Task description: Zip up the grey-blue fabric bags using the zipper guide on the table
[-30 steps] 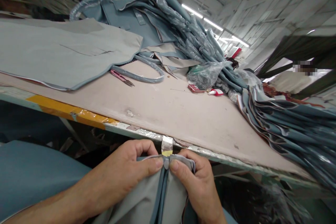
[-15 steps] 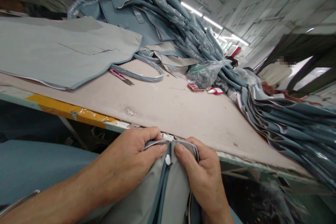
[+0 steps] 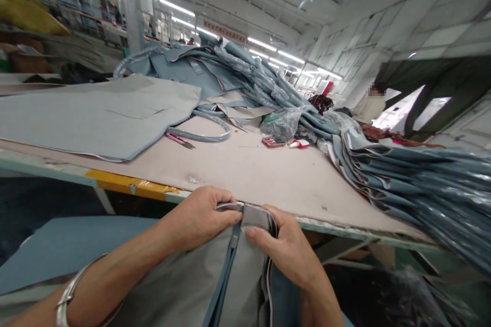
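Note:
A grey fabric piece with blue-grey edging (image 3: 199, 271) hangs in front of me at the table's near edge. My left hand (image 3: 207, 214) pinches its top edge, thumb over the near side. Just to the right, my right hand (image 3: 284, 245) grips the same edge, thumb lying on the grey face and fingers behind. Between them a blue-grey zipper strip (image 3: 226, 276) runs downward, with a small slider (image 3: 233, 240) near the top. The fingers behind the cloth are hidden.
On the table (image 3: 245, 168) lie a large grey panel (image 3: 95, 117), pink-handled thread snips (image 3: 179, 140), a red box (image 3: 273, 142) and a small white-and-red bottle (image 3: 299, 144). Blue-grey fabric pieces (image 3: 402, 168) are stacked at the right. A person (image 3: 370, 107) is far back.
The view has tilted up and shifted. My right thumb has slid lower on the grey face, and my left hand stays on the top edge. The white piece by the zipper no longer shows.

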`<state>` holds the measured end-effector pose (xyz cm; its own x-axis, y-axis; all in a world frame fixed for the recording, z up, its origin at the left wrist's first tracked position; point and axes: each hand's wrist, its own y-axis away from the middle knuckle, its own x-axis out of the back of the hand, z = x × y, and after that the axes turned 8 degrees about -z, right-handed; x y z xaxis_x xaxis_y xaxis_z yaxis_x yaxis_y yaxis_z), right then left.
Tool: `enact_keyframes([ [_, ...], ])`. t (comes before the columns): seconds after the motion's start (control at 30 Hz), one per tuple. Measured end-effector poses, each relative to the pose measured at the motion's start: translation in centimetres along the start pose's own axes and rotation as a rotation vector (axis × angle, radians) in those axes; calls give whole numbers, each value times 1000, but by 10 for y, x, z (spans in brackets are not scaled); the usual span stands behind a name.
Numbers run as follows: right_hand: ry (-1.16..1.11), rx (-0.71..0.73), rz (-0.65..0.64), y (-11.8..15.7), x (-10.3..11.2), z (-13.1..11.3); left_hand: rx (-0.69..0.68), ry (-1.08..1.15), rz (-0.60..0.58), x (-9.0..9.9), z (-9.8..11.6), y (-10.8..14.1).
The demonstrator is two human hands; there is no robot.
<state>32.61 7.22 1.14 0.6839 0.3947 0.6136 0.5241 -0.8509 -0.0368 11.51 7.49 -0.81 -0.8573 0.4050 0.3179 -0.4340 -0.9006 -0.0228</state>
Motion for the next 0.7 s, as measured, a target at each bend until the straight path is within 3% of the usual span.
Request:
enact_keyframes([
  [0.13,-50,-28,-111,20,12,4,-34,102,-73,-5,11,24],
  [0.23,3,-124,-182,48,18,5,13,8,-104,-10,30,50],
  [0.3,81,-153,-162,72,19,2,47,-123,-151,-16,47,66],
  [0.37,145,-148,-94,98,18,-3,-3,-272,-183,-23,64,77],
  [0.47,194,-109,38,137,26,-15,-232,-515,-146,-38,96,78],
  [0.53,269,-73,158,165,44,-29,-431,-729,-52,-51,128,70],
  [0.6,379,-55,282,199,71,-51,-633,-897,58,-69,170,63],
  [0.7,561,-78,497,263,115,-104,-874,-967,229,-101,245,68],
])
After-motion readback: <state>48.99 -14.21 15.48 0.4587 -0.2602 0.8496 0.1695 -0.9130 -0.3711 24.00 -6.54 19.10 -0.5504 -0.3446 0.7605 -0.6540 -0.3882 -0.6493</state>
